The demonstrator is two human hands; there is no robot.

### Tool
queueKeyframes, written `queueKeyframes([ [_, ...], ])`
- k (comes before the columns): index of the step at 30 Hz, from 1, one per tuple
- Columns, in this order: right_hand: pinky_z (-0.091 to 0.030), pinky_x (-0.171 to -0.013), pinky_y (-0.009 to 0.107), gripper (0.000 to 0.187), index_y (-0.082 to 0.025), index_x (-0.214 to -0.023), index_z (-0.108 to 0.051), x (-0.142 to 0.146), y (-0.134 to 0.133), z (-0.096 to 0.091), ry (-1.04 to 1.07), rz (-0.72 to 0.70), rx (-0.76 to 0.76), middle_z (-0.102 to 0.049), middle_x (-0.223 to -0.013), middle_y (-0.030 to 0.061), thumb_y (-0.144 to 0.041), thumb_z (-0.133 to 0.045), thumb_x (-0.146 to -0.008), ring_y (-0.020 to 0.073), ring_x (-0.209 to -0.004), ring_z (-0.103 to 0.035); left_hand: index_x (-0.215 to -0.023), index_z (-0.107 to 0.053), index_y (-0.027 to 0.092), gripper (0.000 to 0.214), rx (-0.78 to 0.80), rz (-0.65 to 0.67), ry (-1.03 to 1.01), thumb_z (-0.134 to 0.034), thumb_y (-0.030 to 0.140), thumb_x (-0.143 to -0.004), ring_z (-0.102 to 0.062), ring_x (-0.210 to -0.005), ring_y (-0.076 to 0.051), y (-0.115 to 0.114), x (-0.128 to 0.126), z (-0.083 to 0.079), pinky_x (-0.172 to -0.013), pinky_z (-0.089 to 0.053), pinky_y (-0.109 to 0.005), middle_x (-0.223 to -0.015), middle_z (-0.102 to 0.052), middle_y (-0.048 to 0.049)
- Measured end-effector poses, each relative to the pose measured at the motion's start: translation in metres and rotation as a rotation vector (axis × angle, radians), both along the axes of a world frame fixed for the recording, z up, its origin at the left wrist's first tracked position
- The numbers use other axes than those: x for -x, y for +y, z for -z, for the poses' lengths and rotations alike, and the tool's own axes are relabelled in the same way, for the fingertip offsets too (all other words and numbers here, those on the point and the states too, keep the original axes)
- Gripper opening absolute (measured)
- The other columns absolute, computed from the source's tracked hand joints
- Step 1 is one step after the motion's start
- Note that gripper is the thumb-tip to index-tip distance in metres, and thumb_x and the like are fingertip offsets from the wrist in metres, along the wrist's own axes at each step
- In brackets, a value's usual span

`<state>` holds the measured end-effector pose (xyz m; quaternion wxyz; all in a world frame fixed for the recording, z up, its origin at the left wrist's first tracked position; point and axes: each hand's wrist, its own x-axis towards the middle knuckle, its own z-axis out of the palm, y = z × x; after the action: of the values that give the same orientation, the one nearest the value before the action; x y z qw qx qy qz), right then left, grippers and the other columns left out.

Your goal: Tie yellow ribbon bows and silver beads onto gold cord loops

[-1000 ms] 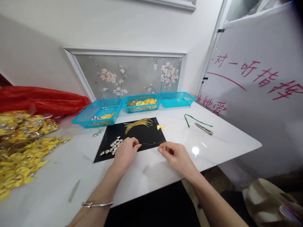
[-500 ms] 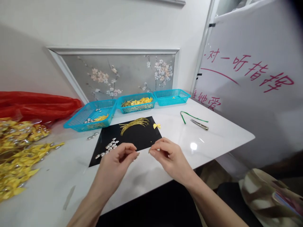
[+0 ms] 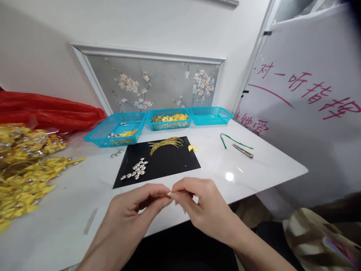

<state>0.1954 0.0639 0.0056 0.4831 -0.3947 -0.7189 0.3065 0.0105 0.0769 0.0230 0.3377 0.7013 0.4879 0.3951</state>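
In front of the table's near edge, my left hand and my right hand meet with thumbs and forefingers pinched together. A tiny pale bit shows between the fingertips; I cannot make out what it is. Beyond the hands a black mat lies on the white table. Shiny silver beads are heaped on its left part. A bundle of gold cords curves along the mat's far side. A small yellow bow rests at the mat's right edge.
Three blue baskets stand along the wall: the left basket with beads and yellow pieces, the middle basket with yellow bows, the right basket. Right of the mat lie snips and a green ribbon. Yellow beaded strands cover the left.
My hands have come together from a small gap, so their fingertips now touch. The whole view has shifted slightly, with the table's things appearing farther right.
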Motion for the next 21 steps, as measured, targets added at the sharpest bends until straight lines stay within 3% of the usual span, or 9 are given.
queueKeyframes([
  [6,-0.043,-0.062,0.021,0.019,-0.019,-0.086,-0.07,-0.002,-0.002,-0.008,-0.099,-0.051,0.032,-0.068,-0.075,-0.0012,-0.017,-0.055,-0.098,0.0112,-0.066,-0.059,-0.068,-0.079,0.03,0.013,0.085,0.028,-0.053,-0.074,0.037,-0.078,-0.066,-0.063,-0.018,-0.002,0.004,0.003,-0.059,-0.054,-0.024,-0.064,-0.073,0.0018],
  [11,-0.048,-0.072,0.022,0.012,-0.022,-0.107,-0.068,0.002,-0.01,-0.006,-0.088,-0.075,0.044,-0.07,-0.096,0.0007,-0.02,-0.06,-0.097,0.0115,-0.076,-0.062,-0.066,-0.074,0.027,0.019,0.16,0.071,-0.185,-0.072,0.037,-0.083,-0.06,-0.062,-0.014,-0.007,0.005,0.006,-0.058,-0.051,-0.021,-0.063,-0.066,0.0026],
  [14,-0.048,-0.068,0.022,0.008,-0.021,-0.099,-0.069,0.007,-0.012,0.001,-0.076,-0.006,-0.047,-0.066,-0.085,-0.0003,-0.017,-0.063,-0.095,0.0115,-0.07,-0.06,-0.067,-0.072,0.026,0.023,0.167,0.067,-0.226,-0.071,0.039,-0.085,-0.058,-0.063,-0.013,-0.009,0.005,0.006,-0.059,-0.05,-0.02,-0.064,-0.063,0.0031],
  [18,-0.049,-0.071,0.025,0.021,-0.02,-0.09,-0.068,0.011,-0.011,0.006,-0.087,-0.008,-0.213,-0.066,-0.085,0.0032,-0.011,-0.052,-0.099,0.0143,-0.076,-0.061,-0.066,-0.072,0.026,0.025,0.138,0.012,-0.198,-0.074,0.044,-0.083,-0.058,-0.063,-0.014,-0.011,0.007,0.007,-0.06,-0.051,-0.02,-0.063,-0.062,0.0029],
  [21,-0.048,-0.067,0.025,0.022,-0.018,-0.087,-0.068,0.012,-0.011,0.003,-0.054,-0.01,-0.203,-0.064,-0.081,0.0035,-0.009,-0.052,-0.098,0.0143,-0.072,-0.059,-0.071,-0.076,0.026,0.029,0.192,0.041,-0.214,-0.07,0.05,-0.086,-0.062,-0.066,-0.015,-0.014,0.011,0.007,-0.063,-0.054,-0.021,-0.067,-0.068,0.0012],
])
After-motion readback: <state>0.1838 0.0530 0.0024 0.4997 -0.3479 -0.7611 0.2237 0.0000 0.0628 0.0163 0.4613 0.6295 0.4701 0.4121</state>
